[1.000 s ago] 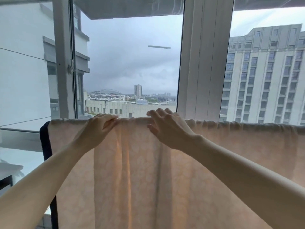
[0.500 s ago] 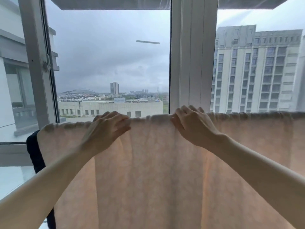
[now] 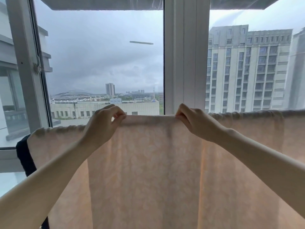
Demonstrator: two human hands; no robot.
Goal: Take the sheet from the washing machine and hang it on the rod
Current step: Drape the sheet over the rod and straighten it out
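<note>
A pale peach sheet [image 3: 145, 162] with a faint pattern hangs in front of me, draped over a rod that the cloth hides. Its top fold runs across the view from left to right. My left hand [image 3: 103, 124] pinches the top fold between thumb and fingers. My right hand [image 3: 193, 120] pinches the same fold further right. The stretch of cloth between the two hands is pulled flat and taut, while the fold outside them stays bunched.
A dark garment [image 3: 24, 156] hangs at the sheet's left end. Behind the sheet stands a window with a white frame post [image 3: 184, 63] and an angled frame [image 3: 24, 63] at the left. Buildings show through the glass.
Both hands went from lying over the top fold to pinching it, and they moved apart, smoothing the cloth between them. The view shifted slightly left.
</note>
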